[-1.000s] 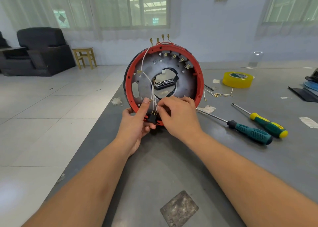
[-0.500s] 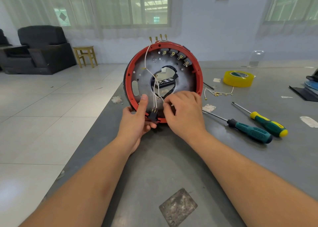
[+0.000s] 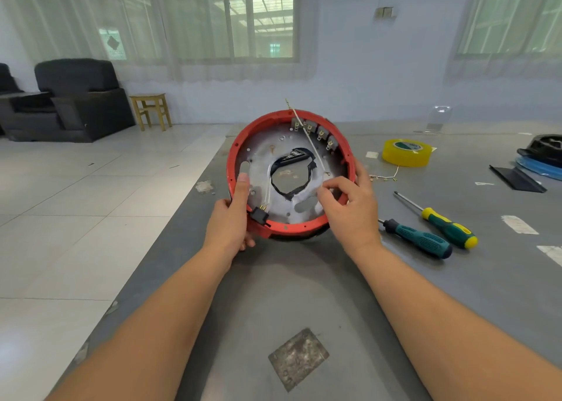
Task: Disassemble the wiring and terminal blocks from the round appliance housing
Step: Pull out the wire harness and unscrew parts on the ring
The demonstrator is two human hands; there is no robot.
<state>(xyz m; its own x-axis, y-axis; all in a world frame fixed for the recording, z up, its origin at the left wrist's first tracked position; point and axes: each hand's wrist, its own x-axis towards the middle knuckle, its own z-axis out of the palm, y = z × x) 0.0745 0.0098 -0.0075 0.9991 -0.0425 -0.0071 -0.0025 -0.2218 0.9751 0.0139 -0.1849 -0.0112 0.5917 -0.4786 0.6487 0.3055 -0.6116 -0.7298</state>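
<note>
my left hand [image 3: 231, 218] clamps the red rim of the round housing [image 3: 234, 154], thumb inside, tilting it up off the table [image 3: 304, 294] so the interior faces me. my right hand [image 3: 349, 206] pinches a white wire [image 3: 313, 148] leading to the terminal blocks [image 3: 314, 131], ready to pull it free.

Screwdrivers [image 3: 431, 232] right of housing [image 3: 290, 175]

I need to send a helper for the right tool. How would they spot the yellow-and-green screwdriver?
Start at the round red appliance housing on the grey table. Right of it lie two screwdrivers; the yellow-and-green screwdriver is the farther-right one, unlike the dark teal screwdriver.
</note>
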